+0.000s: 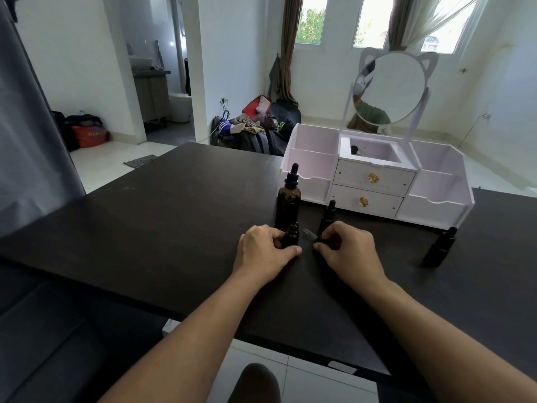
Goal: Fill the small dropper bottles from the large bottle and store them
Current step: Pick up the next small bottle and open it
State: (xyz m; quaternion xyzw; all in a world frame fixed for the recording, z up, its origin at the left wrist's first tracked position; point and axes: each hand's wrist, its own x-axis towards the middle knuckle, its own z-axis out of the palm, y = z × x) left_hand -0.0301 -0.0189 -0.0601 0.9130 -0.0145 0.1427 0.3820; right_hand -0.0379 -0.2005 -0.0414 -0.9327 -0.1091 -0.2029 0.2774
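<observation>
Large bottle (288,203) dark amber glass, glossy; table (162,216) dark matt wood; organizer (436,205) white painted wood.

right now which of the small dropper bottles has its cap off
The small bottle in the left hand, in front of the large bottle: its neck is open, while the other two small ones keep their dropper caps on.

No lettering can be read anywhere. The orange bag (89,136) on the floor at about ten o'clock carries a line of dark print, too blurred to make out. The dropper bottles and the white organizer (374,184) on the tabletop show no label or number.
</observation>
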